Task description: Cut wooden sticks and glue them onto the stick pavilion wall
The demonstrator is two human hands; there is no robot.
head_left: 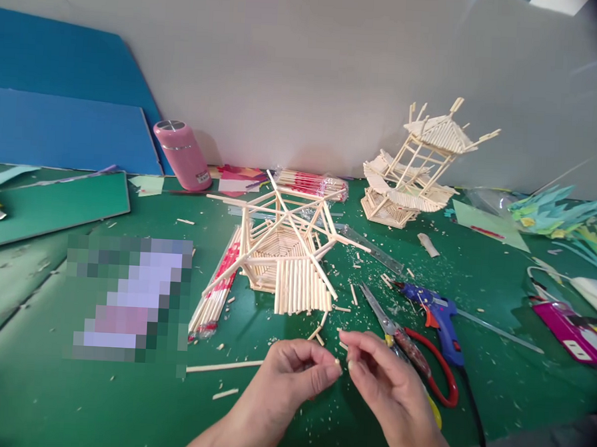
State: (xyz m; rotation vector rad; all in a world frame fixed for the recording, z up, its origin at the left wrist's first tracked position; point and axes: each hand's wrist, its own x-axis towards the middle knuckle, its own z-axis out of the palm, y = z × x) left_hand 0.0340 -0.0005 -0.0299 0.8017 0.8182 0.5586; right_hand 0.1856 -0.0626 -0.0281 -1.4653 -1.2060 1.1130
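1. Left hand (293, 376): thumb and forefinger pinch a slender pale wooden stick (223, 366) extending leftward.
2. Right hand (385, 378): curled just beside it; I cannot tell whether it grips anything.
3. Open pale wooden-stick framework (300, 287) with slatted panel: on the green tabletop (133, 408), beyond both hands.
4. Red-handled metal scissors (380, 312) lie near a blue glue gun (440, 314).

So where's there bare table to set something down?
The green table is nearly bare at near left, bordered by the short loose stick beside your left hand. A smaller gap lies right of the black cord, nearer you than the clear glue stick. It's crowded beyond your right hand: wood scraps, scissors, glue gun.
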